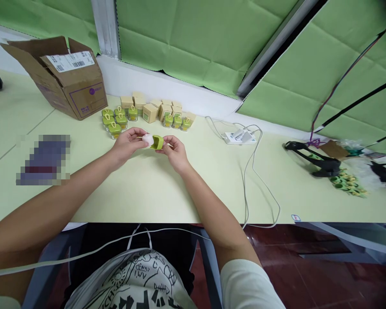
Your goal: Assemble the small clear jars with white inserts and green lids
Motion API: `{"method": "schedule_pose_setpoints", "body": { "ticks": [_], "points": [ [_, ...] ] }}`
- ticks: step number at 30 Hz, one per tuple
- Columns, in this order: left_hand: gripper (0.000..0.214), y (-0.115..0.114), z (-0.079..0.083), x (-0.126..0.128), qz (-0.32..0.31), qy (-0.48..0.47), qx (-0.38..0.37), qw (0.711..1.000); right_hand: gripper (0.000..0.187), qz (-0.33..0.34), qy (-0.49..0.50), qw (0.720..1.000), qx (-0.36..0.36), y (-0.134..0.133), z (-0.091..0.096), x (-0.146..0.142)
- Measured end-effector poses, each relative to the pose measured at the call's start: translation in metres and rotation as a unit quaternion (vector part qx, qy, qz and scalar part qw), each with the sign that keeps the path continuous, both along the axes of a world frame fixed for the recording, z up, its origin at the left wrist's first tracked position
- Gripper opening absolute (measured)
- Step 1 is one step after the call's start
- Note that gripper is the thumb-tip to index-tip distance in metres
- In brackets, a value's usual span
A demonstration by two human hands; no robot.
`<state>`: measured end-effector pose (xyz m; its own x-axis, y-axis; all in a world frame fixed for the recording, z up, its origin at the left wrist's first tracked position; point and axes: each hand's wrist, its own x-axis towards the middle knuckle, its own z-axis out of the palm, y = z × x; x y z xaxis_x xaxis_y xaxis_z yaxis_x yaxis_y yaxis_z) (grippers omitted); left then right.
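My left hand [127,145] and my right hand [175,151] meet over the pale green table [167,189], both pinched on one small thing. The left fingers close on its white rounded part [147,139]. A green cap-like part [157,142] of it sits in the right fingers. Just beyond my hands stand several small green-lidded clear containers [115,121] and several small tan boxes [150,112], with more green containers [176,122] among them.
An open cardboard box [69,79] lies at the back left. A blurred-out patch [44,159] covers part of the left table. A white power strip [239,136] with cables sits right of centre. Black tools and green pieces [337,171] crowd the far right.
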<state>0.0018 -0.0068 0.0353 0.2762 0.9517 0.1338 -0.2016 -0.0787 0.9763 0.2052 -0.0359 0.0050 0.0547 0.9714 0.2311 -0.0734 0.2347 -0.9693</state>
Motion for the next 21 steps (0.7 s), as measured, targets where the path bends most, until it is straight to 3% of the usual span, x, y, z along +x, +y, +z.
{"method": "schedule_pose_setpoints", "body": {
  "ticks": [13, 21],
  "points": [
    [0.052, 0.002, -0.005, 0.002, -0.011, 0.022, 0.020, 1.000, 0.045, -0.029, -0.031, 0.999, 0.002, -0.004, -0.001, -0.006],
    [0.055, 0.001, -0.005, 0.003, -0.009, 0.026, 0.007, 1.000, 0.039, -0.037, 0.001, 0.999, 0.005, -0.006, -0.003, -0.011]
  ]
}}
